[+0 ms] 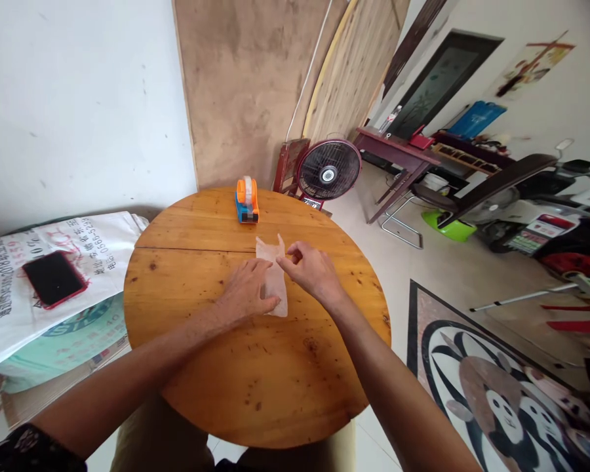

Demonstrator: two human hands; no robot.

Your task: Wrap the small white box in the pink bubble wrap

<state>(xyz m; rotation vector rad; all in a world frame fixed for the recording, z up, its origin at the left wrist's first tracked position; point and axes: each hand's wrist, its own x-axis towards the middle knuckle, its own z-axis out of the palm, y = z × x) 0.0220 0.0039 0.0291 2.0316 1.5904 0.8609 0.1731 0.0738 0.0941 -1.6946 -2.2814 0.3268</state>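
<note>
A small, thin, whitish see-through plastic bag [277, 288] lies flat on a round wooden table [255, 380], two handle-like strips sticking up at its far end. My left hand [248, 288] rests across the bag's left side, palm down, with thumb and fingers spread. At the upper right edge is my right hand [314, 267], its fingers curled and its thumb against the plastic; the pinch point is partly hidden. Beyond the bag stands an orange and blue tape dispenser [247, 200] with a roll of clear tape on it.
Left of the table, a dark phone [55, 278] with a red case lies on white printed sacks [111, 246]. A round fan [328, 174] stands behind the table's far right edge. Farther right are a dark red desk [398, 147], a chair [501, 183] and a panda-patterned floor panel [482, 380].
</note>
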